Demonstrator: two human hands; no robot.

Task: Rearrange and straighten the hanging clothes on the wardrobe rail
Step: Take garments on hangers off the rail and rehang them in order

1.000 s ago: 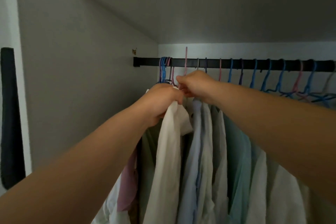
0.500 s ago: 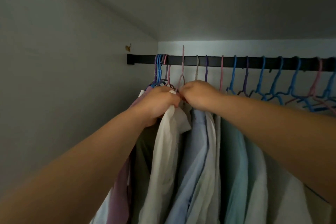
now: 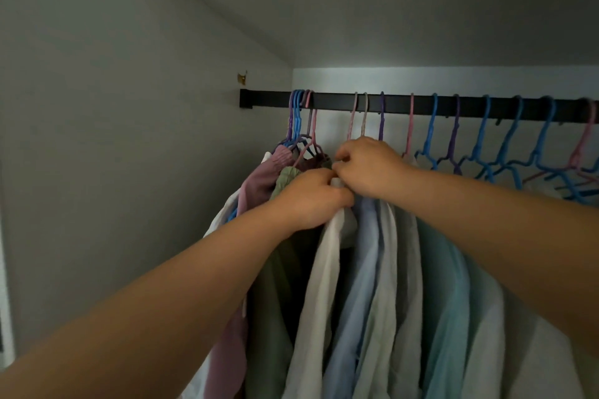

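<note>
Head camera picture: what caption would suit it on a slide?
Both hands, left and right, grip a white shirt below the black rail.

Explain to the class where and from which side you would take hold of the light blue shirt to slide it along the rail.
Probably at the neck of its hanger, just under the hook, coming from the front. The light blue shirt hangs edge-on, packed between the white shirt and its neighbours, so its sides are shut in. The right hand already covers that spot below the rail; the left hand holds the white shirt.
</note>
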